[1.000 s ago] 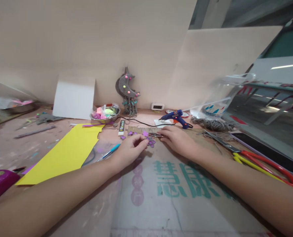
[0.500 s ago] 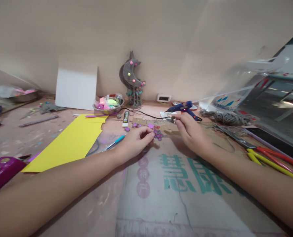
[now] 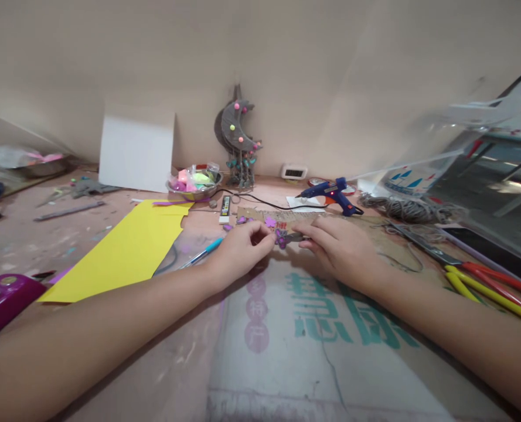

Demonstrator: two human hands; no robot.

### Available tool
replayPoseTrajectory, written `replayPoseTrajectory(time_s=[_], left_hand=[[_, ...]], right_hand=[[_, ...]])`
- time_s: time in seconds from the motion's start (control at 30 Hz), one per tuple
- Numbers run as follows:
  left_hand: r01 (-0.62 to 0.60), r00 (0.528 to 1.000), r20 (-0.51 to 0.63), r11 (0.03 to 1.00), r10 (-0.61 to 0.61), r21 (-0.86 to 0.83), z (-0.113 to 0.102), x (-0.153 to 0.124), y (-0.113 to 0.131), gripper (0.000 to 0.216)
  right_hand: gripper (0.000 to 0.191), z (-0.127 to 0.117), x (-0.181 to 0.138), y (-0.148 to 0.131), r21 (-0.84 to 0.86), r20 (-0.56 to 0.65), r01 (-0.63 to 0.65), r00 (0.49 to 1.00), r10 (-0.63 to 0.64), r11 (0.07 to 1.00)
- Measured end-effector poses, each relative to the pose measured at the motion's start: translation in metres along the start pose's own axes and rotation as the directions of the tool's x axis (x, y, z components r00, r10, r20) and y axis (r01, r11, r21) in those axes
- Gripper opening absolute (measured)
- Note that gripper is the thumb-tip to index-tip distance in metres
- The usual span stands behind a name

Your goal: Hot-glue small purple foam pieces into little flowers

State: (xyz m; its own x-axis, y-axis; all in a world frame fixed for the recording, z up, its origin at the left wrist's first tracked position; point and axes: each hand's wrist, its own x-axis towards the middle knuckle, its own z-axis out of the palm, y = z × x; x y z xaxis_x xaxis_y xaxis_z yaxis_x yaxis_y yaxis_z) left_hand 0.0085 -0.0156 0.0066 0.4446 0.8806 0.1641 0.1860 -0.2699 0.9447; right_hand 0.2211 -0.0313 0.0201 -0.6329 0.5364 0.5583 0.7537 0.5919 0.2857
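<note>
My left hand [image 3: 241,251] is closed, thumb and forefinger pinched on the edge of a small purple and grey flower [image 3: 281,238]. From the right, my right hand [image 3: 341,249] reaches in with its fingers pinched on a small grey piece [image 3: 293,237] whose kind I cannot make out. That piece touches or nearly touches the flower. Just behind lies a flat purple flower cutout [image 3: 270,222] on brown cardboard [image 3: 254,213]. A few small purple and grey pieces [image 3: 242,220] lie beyond my left hand. Under both hands is a printed board [image 3: 278,363].
A blue glue gun [image 3: 326,189] with a lit red light stands behind my right hand. Scissors [image 3: 471,271], a phone [image 3: 497,252] and grey cord [image 3: 392,208] are at right. Left lie yellow paper [image 3: 123,252], a pen [image 3: 203,252] and a bowl [image 3: 194,193]. A moon ornament [image 3: 234,129] stands behind.
My right hand has come down and toward the left from near the glue gun, bringing the grey piece up to the flower. My left hand keeps its pinch. The view has shifted slightly.
</note>
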Motion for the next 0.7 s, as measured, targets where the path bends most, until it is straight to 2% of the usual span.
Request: replayPoseTrajectory(time_s=[0.4,0.7], left_hand=[[-0.016,1.0,-0.002,0.999,0.016,0.04,-0.0006,-0.0009,0.0029,0.024],[0.014,0.999,0.043,0.999,-0.012,-0.033,0.0003,-0.0003,-0.0003,0.024]], right_hand=[[0.027,0.005,-0.0022,0.0003,-0.057,0.057,0.018,0.998,-0.015,0.998],[0.028,0.0041,-0.0021,0.0008,-0.053,0.058,0.02,0.998,-0.017,0.998]])
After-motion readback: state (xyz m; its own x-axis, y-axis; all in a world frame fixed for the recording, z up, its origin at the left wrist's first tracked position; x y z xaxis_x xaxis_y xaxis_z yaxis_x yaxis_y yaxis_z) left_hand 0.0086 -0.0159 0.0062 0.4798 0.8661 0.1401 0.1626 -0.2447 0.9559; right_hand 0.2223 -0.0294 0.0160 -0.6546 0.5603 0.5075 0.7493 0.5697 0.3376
